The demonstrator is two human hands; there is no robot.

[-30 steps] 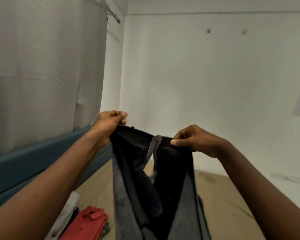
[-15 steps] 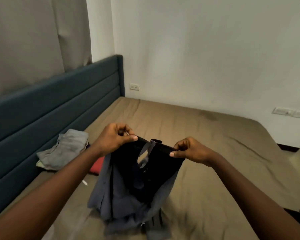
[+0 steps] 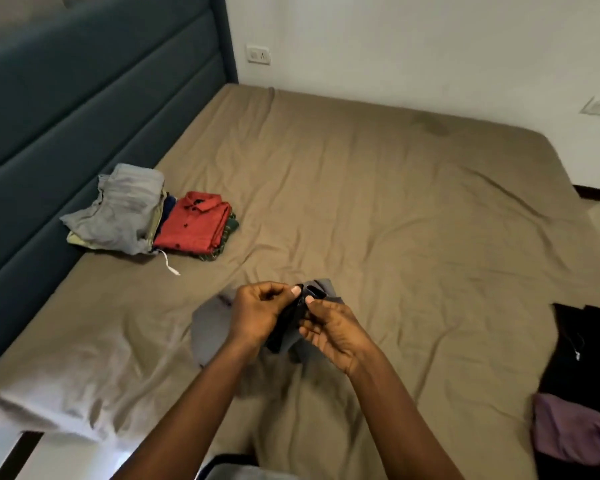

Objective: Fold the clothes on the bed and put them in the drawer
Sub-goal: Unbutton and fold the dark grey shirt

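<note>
Where left hand [image 3: 257, 317] meets right hand [image 3: 333, 330], fingers [image 3: 296, 291] pinch the garment [image 3: 210, 327].

Plain khaki-brown bed sheet [image 3: 361, 202]; teal-blue headboard [image 3: 84, 81]; grey garment [image 3: 208, 327] with black inner face; pale grey folded trousers [image 3: 125, 206]; red shirt [image 3: 191, 223] with dark buttons; green patterned cloth [image 3: 224, 242]; black garment [image 3: 582, 341]; dusty purple garment [image 3: 568, 434]; white wall [image 3: 395, 46].

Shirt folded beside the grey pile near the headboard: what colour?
Red shirt, dark buttons down the front. Shows best in the head view.
</note>
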